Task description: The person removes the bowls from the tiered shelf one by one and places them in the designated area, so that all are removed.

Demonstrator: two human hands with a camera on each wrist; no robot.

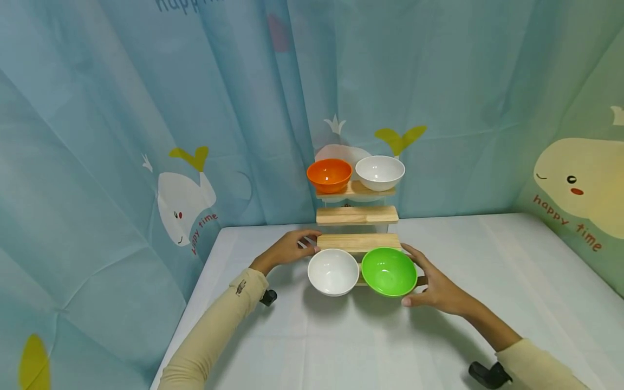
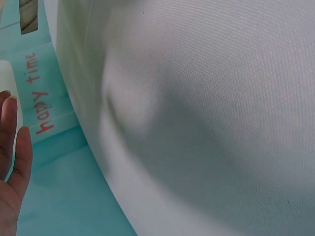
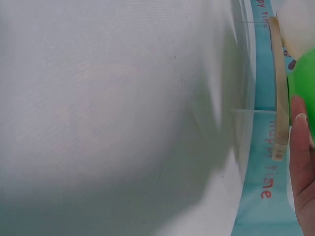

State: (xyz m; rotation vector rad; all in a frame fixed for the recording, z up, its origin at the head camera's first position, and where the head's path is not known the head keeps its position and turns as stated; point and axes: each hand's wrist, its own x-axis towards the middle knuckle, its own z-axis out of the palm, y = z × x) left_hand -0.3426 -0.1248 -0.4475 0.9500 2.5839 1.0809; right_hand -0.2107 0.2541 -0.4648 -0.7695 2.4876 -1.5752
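In the head view, a tiered stand with wooden steps (image 1: 357,215) holds several bowls. A white bowl (image 1: 333,272) and a green bowl (image 1: 389,272) sit side by side at its lowest step. My right hand (image 1: 436,287) curves round the right side of the green bowl, thumb low in front and fingers behind; in the right wrist view the thumb lies along the green bowl (image 3: 304,83). At the left end of a middle wooden step (image 1: 358,242), my left hand (image 1: 290,248) reaches in with fingers extended; contact there is unclear. It holds nothing visible.
On the top step stand an orange bowl (image 1: 329,176) and another white bowl (image 1: 379,173). Behind the stand hangs a blue printed curtain (image 1: 253,108). The stand rests on a white-covered table (image 1: 312,346), toward its back edge.
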